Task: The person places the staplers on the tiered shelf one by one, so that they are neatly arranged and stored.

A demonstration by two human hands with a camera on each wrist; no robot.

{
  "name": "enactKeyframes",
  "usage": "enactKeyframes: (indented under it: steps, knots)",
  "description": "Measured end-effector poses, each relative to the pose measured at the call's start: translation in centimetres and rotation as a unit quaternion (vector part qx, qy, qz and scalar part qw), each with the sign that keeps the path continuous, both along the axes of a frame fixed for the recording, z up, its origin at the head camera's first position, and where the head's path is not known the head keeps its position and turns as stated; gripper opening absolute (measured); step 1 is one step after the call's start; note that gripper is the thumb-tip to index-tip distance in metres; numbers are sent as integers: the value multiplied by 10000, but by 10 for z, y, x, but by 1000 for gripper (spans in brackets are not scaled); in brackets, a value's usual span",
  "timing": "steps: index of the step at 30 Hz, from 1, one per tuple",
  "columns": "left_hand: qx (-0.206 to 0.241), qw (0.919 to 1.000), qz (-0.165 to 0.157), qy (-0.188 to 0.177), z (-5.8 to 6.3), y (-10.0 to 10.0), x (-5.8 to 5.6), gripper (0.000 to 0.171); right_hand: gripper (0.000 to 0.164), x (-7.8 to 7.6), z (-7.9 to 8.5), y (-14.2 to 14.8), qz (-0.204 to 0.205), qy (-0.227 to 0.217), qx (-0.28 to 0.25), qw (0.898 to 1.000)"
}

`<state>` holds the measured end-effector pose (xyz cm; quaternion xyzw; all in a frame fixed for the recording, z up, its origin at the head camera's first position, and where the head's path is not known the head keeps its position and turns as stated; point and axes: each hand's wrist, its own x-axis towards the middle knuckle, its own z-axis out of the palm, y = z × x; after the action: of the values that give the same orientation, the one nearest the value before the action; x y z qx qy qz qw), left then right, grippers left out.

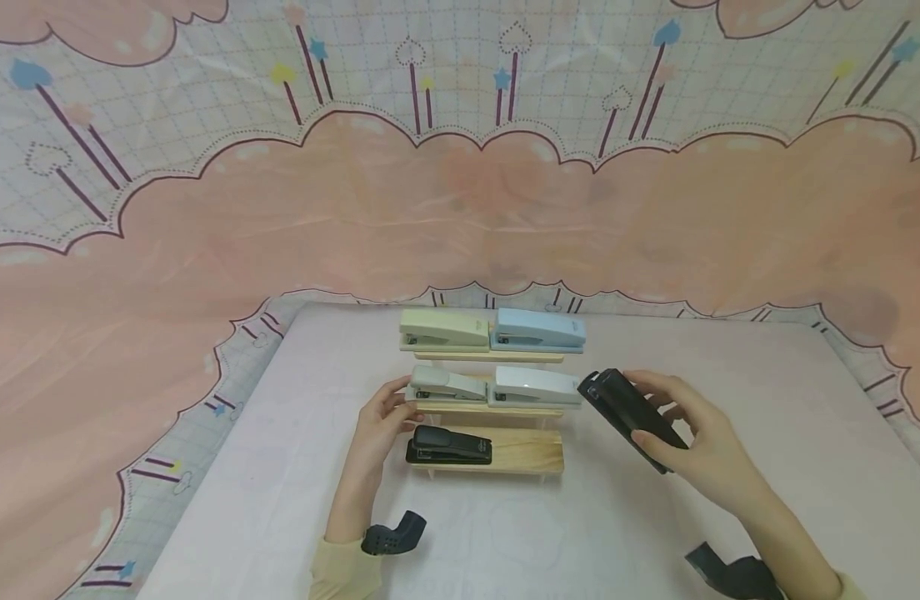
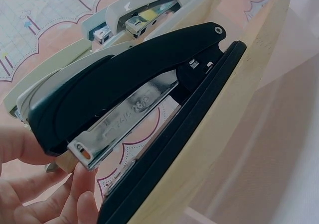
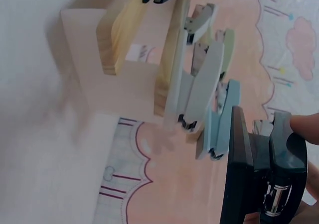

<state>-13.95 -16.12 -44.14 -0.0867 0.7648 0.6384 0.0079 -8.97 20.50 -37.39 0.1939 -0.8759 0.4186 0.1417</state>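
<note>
My right hand (image 1: 706, 446) grips a black stapler (image 1: 631, 417) in the air, to the right of a small tiered rack with wooden shelves (image 1: 531, 450). In the right wrist view, that stapler (image 3: 240, 167) is seen from its end. At the rack's left side, my left hand (image 1: 383, 421) pinches the end of the middle shelf (image 2: 66, 162) between thumb and fingers. Another black stapler (image 1: 451, 446) lies on the left half of the front shelf. In the left wrist view, this stapler partly hides the shelves behind.
On the middle shelf sit a pale grey-green stapler (image 1: 447, 383) and a white stapler (image 1: 535, 387). The back shelf carries a light green stapler (image 1: 445, 328) and a light blue stapler (image 1: 538, 330). A white table (image 1: 280, 500) lies beneath, with a patterned cloth (image 1: 430, 217) behind.
</note>
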Motion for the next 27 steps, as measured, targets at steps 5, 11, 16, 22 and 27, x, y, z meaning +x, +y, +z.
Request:
enactKeyframes:
  steps: [5,11,16,22,27]
  knots:
    - [15,10000,4,-35,0,0,0,43,66,-1,-2,-5,497,56,-127,9987]
    - [30,10000,18,-39,-1,0,0,43,66,-1,-7,-13,841,46,-183,9963]
    - [28,10000,29,-35,-1,0,0,43,63,-2,-14,-22,1132,-50,-274,9932]
    - [35,10000,24,-53,0,0,0,43,59,-7,-24,-30,1356,-469,-259,9893]
    - [82,10000,-35,-20,2,0,1,44,60,-11,-30,-37,1375,-890,-124,9864]
